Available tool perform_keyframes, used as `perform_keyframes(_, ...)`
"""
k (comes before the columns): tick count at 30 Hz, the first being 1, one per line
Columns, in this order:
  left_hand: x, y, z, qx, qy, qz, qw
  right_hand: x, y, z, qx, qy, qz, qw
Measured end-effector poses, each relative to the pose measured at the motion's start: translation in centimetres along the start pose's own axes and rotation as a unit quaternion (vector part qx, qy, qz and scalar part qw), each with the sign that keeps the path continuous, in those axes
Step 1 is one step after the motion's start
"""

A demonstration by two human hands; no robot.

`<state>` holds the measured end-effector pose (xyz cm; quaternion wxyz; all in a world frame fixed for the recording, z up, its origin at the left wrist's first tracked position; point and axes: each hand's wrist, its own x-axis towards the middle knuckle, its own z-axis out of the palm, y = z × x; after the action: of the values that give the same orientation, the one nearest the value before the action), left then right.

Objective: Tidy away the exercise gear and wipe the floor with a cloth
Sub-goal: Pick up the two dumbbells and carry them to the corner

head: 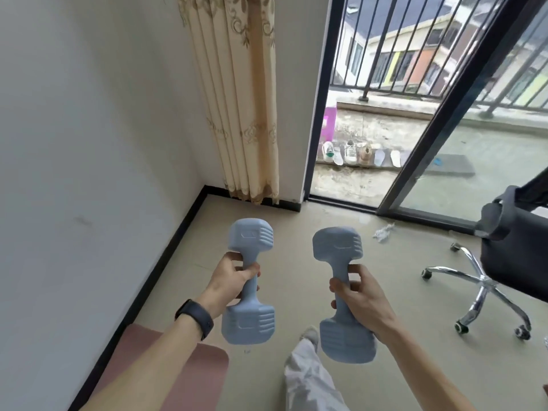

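Left hand [234, 277] is gripping one blue dumbbell [250, 281] by its handle, right hand [357, 295] is gripping the other dumbbell [344, 295], both hanging upright over the floor [400, 262]. I'd be keeping wrists straight and setting them down gently near the pink mat [166, 372].

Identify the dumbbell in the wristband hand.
The wall-side dumbbell, in the left hand wearing the black wristband; the right hand holding the other dumbbell has none.

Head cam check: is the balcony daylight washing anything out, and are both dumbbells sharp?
Head view: daylight on the balcony is bright, not blown out; wide-angle distortion tilts the door frame; the left dumbbell and right dumbbell are sharp in the left grip and right grip.
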<state>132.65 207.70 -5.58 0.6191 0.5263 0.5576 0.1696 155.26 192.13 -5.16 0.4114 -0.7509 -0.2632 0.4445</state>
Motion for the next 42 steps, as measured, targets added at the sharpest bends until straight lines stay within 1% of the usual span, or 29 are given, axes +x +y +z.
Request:
perform_keyframes(5, 10.6, 3.0, 2.5, -0.005, 0.028, -0.051, 0.998, 12.5, -2.2, -0.9, -0.015, -0.035, 0.049, 0.998)
perform_keyframes(9, 17.2, 5.4, 3.8, -0.019, 0.047, -0.104, 0.993, 20.9, -4.3, -1.3, -0.046, -0.053, 0.082, 0.994)
perform_keyframes(12, 22.2, 6.4, 4.1, -0.027, 0.038, -0.135, 0.99, 26.4, -5.5, -1.0, -0.063, -0.069, 0.112, 0.989)
perform_keyframes(18, 34.7, 7.1, 4.7, -0.002, 0.016, -0.19, 0.982, 38.6, -6.4, 1.3, -0.088, -0.096, 0.162, 0.978)
perform_keyframes(25, 49.9, 6.2, 5.5, 0.086, -0.039, -0.235, 0.967, 52.1, -4.3, 4.9, -0.081, -0.085, 0.232, 0.966)
perform_keyframes(28, 55.9, 4.7, 6.3, 0.115, -0.055, -0.252, 0.959, 57.3, -2.2, 6.3, -0.062, -0.074, 0.257, 0.962)
perform_keyframes(32, 63.9, 0.4, 8.0, 0.176, -0.068, -0.265, 0.946, 64.6, 2.6, 8.0, -0.053, -0.076, 0.287, 0.953)
perform_keyframes(36, 71.2, -4.5, 10.3, 0.217, -0.051, -0.267, 0.937, 71.9, 10.1, 10.2, -0.048, -0.083, 0.308, 0.947)
perform_keyframes(42, 82.3, -15.5, 14.1, 0.27, -0.059, -0.265, 0.924, 81.9, 22.4, 13.5, -0.06, -0.076, 0.317, 0.943)
